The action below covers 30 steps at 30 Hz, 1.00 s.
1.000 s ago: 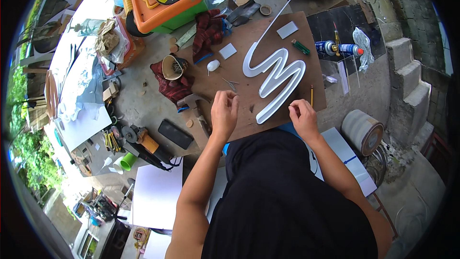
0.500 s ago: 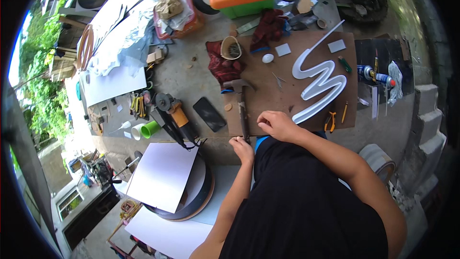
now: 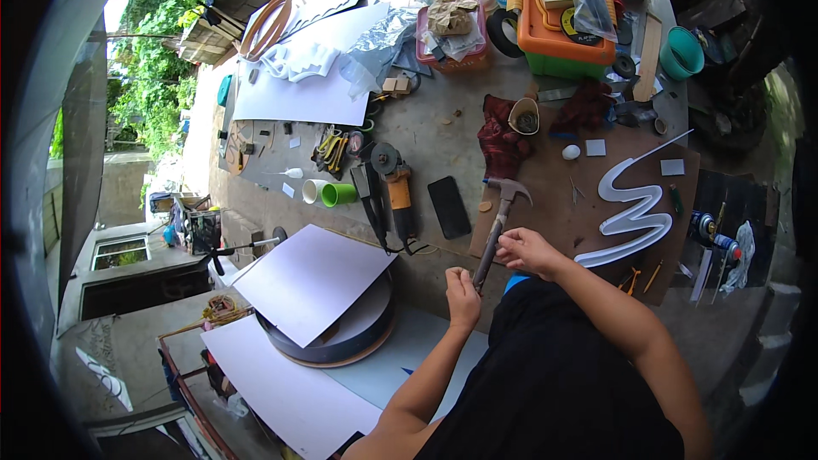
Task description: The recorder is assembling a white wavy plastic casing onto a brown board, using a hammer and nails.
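Two hands meet on one hammer (image 3: 498, 226): the left hand (image 3: 462, 294) is curled tight around the lower end of its handle, while the right hand (image 3: 527, 250), fingers bent, closes on the handle a little higher up. The hammer lies tilted over the near edge of a brown board (image 3: 545, 204), its metal head pointing away from the person, just right of a black phone (image 3: 448, 206) on the concrete. Farther right on the board rests a white zigzag shape (image 3: 635, 213), well apart from both hands.
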### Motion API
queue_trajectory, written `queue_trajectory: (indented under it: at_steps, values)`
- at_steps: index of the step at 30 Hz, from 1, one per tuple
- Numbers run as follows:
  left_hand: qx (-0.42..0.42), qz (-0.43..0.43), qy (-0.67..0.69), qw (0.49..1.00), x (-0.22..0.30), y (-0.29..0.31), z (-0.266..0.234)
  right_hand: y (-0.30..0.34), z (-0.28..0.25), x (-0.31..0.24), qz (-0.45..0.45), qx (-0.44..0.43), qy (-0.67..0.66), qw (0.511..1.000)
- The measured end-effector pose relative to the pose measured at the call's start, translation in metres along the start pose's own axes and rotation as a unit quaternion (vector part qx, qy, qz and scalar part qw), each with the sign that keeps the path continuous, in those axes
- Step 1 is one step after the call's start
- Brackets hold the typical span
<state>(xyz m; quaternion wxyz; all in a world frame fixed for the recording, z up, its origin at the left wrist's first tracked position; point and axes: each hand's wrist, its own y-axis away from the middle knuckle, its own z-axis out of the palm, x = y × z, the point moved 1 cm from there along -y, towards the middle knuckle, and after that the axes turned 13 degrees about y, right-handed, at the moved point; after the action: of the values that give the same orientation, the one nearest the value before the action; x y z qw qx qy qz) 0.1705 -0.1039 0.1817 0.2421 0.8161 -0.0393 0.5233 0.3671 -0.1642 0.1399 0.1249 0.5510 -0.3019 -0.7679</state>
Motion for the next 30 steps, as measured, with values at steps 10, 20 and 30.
queue_trajectory:
  at_steps: [10,20,30]
  values:
    - [-0.072,-0.012,-0.071,0.995,0.074,0.063,-0.025,0.024,0.03,-0.002,0.068,-0.147,-0.238,0.958]
    - [-0.305,0.161,-0.121,0.931,0.078,-0.002,0.033,0.12,-0.045,-0.02,-0.158,0.073,-0.267,0.948]
    - [-0.417,0.317,-0.006,0.852,0.088,-0.102,0.272,0.213,-0.163,-0.016,-0.034,0.474,0.009,0.88]
